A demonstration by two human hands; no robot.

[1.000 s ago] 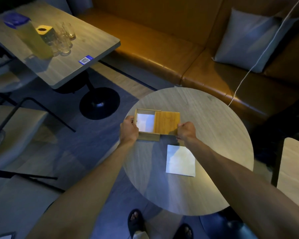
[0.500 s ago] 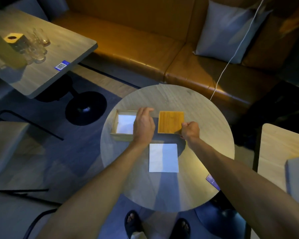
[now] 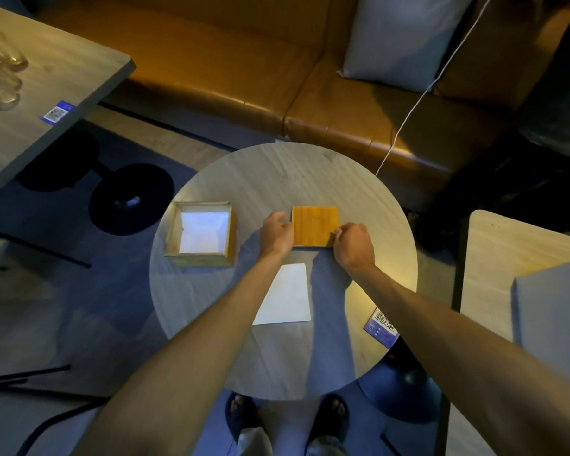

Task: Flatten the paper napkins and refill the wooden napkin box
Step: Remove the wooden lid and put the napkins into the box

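Note:
The wooden napkin box [image 3: 199, 260] stands open at the left of the round table [image 3: 277, 172], with white napkins [image 3: 204, 232] lying inside it. Its square wooden lid [image 3: 314, 226] lies flat on the table to the right of the box. My left hand [image 3: 277, 233] touches the lid's left edge and my right hand [image 3: 354, 246] pinches its near right corner. A flat white paper napkin [image 3: 287, 296] lies on the table just in front of the lid, between my forearms, partly hidden by my left arm.
A blue QR card [image 3: 380, 327] sits at the table's right edge. An orange sofa [image 3: 227, 70] with a grey cushion [image 3: 405, 37] runs behind. Another table [image 3: 46, 80] with glasses stands at far left, a wooden one [image 3: 507, 258] at right. A white cable [image 3: 418, 103] hangs over the sofa.
The lid came off the box and now lies on the table to its right. My left hand left the box and moved over to the lid's left edge.

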